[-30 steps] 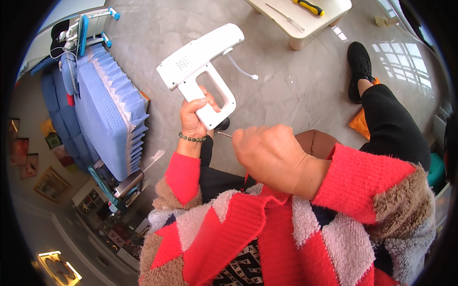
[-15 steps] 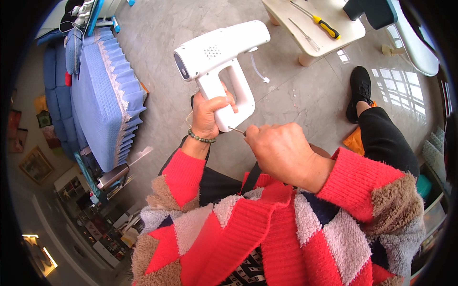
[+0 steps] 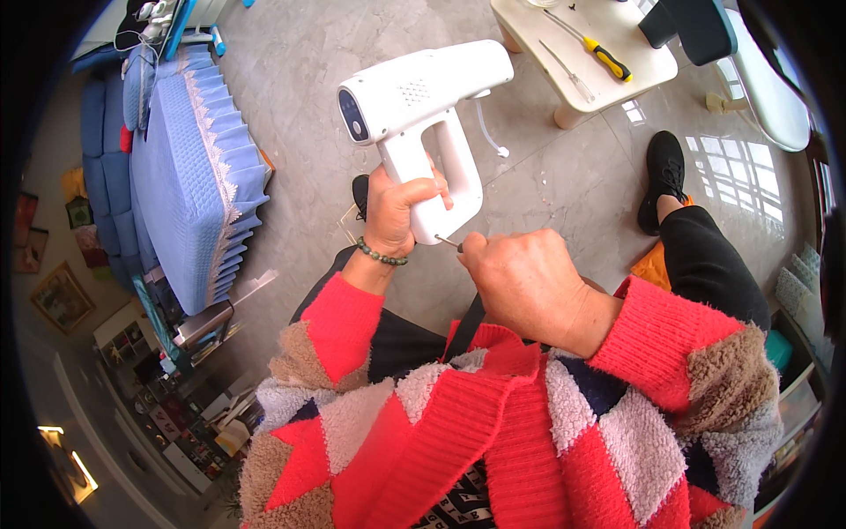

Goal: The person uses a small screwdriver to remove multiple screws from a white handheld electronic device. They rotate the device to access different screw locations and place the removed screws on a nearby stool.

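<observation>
A white gun-shaped handheld sprayer (image 3: 441,84), with a dark panel at its rear end and a loop handle, is held up in front of me. My left hand (image 3: 386,212) is wrapped round the lower part of its grip. My right hand (image 3: 527,280) is closed round a screwdriver (image 3: 449,242); only its thin metal shaft shows, and the handle is hidden in the fist. The shaft's tip meets the bottom end of the sprayer's grip, at a small screw hole. A thin clear tube (image 3: 490,132) dangles from beneath the sprayer's barrel.
A small cream table (image 3: 564,93) at the upper right bears a yellow-and-black screwdriver (image 3: 608,60) and a second thin screwdriver (image 3: 568,72) with a clear handle. A blue-covered bed (image 3: 176,176) stands to the left. My black shoe (image 3: 665,172) rests on the tiled floor.
The sprayer and both hands have shifted slightly right in the picture. The screwdriver tip stays against the grip's bottom end, with both holds unchanged.
</observation>
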### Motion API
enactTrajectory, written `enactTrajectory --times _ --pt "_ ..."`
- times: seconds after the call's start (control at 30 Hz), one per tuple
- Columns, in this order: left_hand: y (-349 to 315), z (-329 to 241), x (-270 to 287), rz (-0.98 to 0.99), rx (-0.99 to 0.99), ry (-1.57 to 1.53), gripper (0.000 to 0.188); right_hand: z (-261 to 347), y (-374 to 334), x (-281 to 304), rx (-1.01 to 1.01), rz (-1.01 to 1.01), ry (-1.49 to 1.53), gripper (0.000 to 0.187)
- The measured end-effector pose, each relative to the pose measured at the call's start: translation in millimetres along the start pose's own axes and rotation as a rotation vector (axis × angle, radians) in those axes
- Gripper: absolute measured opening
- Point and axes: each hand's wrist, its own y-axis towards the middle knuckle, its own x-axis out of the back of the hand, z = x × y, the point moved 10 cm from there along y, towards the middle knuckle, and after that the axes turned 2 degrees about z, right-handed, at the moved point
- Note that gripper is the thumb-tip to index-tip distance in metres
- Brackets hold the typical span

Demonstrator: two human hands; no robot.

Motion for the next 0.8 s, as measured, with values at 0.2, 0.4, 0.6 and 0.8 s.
enactTrajectory --times 0.2,0.4,0.6,0.8 --pt "-2 -4 -7 0.018 0.011 0.057 0.027 0 6 -2 -0.003 0.043 0.019 0.013" --pt "-3 -6 -11 0.030 0.004 0.064 0.027 1 7 -2 -0.025 0.054 0.039 0.010" --pt "-4 -3 -6 -0.007 0.039 0.047 0.028 -8 6 -2 -0.057 0.019 0.130 0.013" --pt "2 -24 24 -0.140 -0.039 -0.058 0.029 -7 -3 17 -0.051 -0.147 0.117 0.015"
